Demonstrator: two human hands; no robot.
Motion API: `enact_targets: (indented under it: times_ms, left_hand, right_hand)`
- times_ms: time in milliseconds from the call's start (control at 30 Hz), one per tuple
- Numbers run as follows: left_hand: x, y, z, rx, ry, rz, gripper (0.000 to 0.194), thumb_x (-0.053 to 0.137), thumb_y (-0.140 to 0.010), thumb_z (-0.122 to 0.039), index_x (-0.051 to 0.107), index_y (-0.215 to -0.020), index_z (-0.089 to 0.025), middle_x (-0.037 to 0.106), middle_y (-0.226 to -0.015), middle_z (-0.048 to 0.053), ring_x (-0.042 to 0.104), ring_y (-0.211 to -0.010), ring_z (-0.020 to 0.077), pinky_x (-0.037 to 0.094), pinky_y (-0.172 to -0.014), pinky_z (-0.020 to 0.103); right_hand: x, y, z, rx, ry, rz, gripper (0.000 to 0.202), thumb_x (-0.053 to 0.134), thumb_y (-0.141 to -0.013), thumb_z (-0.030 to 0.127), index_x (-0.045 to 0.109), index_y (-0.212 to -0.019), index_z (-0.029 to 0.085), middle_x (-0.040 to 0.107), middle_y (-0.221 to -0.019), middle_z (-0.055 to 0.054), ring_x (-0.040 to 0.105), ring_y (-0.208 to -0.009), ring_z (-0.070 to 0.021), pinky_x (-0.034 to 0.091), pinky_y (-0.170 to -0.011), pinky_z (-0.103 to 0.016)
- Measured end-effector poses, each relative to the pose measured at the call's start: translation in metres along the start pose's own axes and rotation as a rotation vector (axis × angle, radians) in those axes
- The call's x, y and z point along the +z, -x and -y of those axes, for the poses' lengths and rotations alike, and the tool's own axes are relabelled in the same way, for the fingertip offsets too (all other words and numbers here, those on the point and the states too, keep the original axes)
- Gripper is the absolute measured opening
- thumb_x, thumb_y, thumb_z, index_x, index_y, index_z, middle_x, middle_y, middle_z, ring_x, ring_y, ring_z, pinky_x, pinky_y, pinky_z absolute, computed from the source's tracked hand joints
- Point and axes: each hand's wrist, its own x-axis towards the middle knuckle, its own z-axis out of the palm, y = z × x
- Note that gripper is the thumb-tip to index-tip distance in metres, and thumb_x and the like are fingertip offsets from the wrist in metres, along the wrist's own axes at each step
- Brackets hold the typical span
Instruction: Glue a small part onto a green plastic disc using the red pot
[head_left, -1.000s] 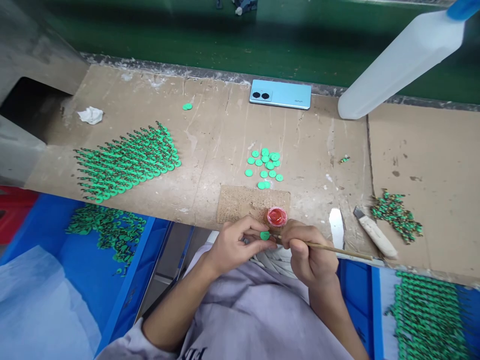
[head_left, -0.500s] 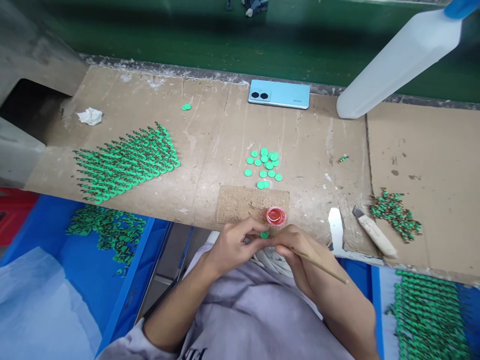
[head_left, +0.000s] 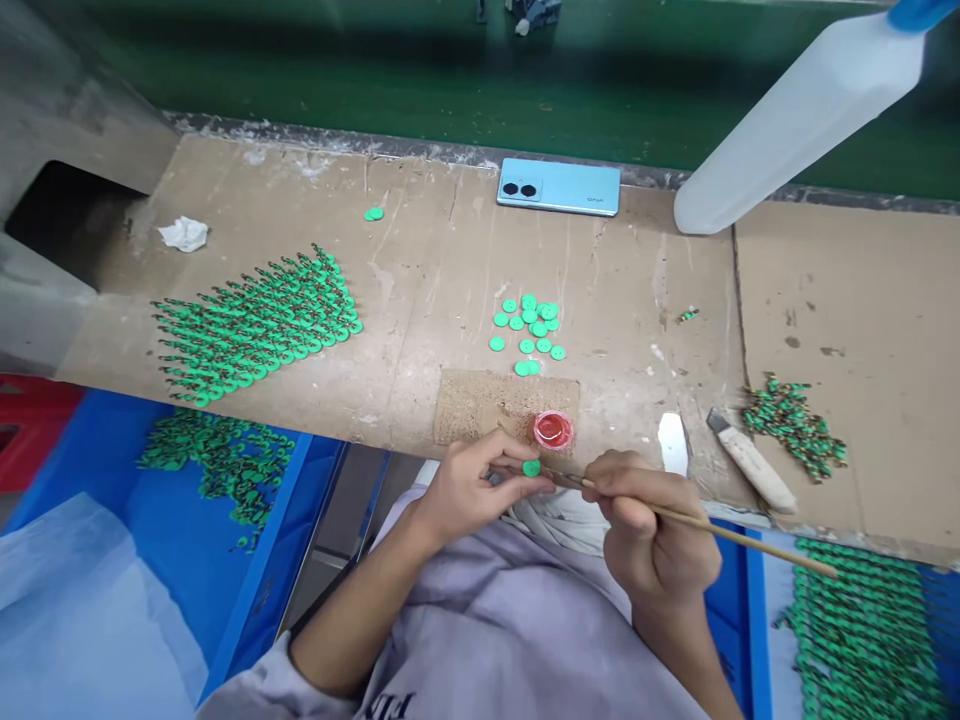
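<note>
A green disc point(head_left: 531, 468) sits pinched in the fingers of the left hand point(head_left: 471, 488), just below a small red pot point(head_left: 553, 431) at the bench point(head_left: 420, 280) edge. The right hand point(head_left: 654, 528) grips a thin stick point(head_left: 705, 522) whose tip meets the disc.

White bottle point(head_left: 795, 120) cut off at top right; stick point(head_left: 720, 530) tip too small.

I see a bright green disc point(head_left: 532, 468), a small pot point(head_left: 553, 431) of red paint, loose green discs point(head_left: 529, 333) on the scuffed tan tabletop point(head_left: 435, 270), a pale blue phone point(head_left: 559, 187), blue bins point(head_left: 255, 520) and a translucent white bottle point(head_left: 795, 125).
</note>
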Motion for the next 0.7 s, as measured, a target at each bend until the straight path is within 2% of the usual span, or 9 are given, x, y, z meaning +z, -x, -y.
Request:
enact_targets:
  times_ms: [100,200,333,700]
  left_hand:
    - [0.0,0.001,0.002,0.005,-0.019,-0.025,0.028,0.089,-0.086,-0.041,0.075,-0.095,-0.018,0.086,-0.084,0.007,0.085,-0.076,0.0221,0.071,-0.071,0.028]
    - [0.0,0.002,0.003,0.005,-0.03,-0.041,0.028,0.089,-0.086,-0.042,0.075,-0.094,-0.018,0.086,-0.084,0.007,0.084,-0.073,0.0212,0.071,-0.068,0.027]
    - [-0.001,0.002,0.002,0.015,-0.034,-0.025,0.028,0.088,-0.087,-0.042,0.075,-0.094,-0.018,0.085,-0.084,0.007,0.084,-0.072,0.0204,0.07,-0.068,0.027]
    - [-0.003,0.001,0.001,0.084,-0.077,-0.007,0.021,0.086,-0.089,-0.035,0.075,-0.096,-0.018,0.084,-0.082,0.006,0.083,-0.07,0.0194,0.069,-0.067,0.025]
  right_hand:
    - [-0.007,-0.007,-0.001,0.027,0.032,0.011,0.014,0.052,-0.115,0.031,0.063,-0.109,0.024,0.069,-0.086,-0.004,0.067,-0.071,-0.0187,0.049,-0.053,-0.028]
    - [-0.011,-0.018,-0.008,0.077,0.203,0.025,0.017,0.05,-0.115,0.03,0.062,-0.103,0.024,0.066,-0.082,-0.002,0.065,-0.069,-0.018,0.051,-0.057,-0.029]
    - [-0.011,-0.028,-0.016,0.106,0.398,0.117,0.023,0.049,-0.114,0.032,0.062,-0.097,0.024,0.07,-0.081,-0.002,0.067,-0.066,-0.0188,0.051,-0.058,-0.03]
    - [-0.001,-0.027,-0.022,0.136,0.392,0.128,0.034,0.045,-0.116,0.043,0.064,-0.095,0.025,0.072,-0.08,-0.002,0.07,-0.063,-0.019,0.051,-0.055,-0.028]
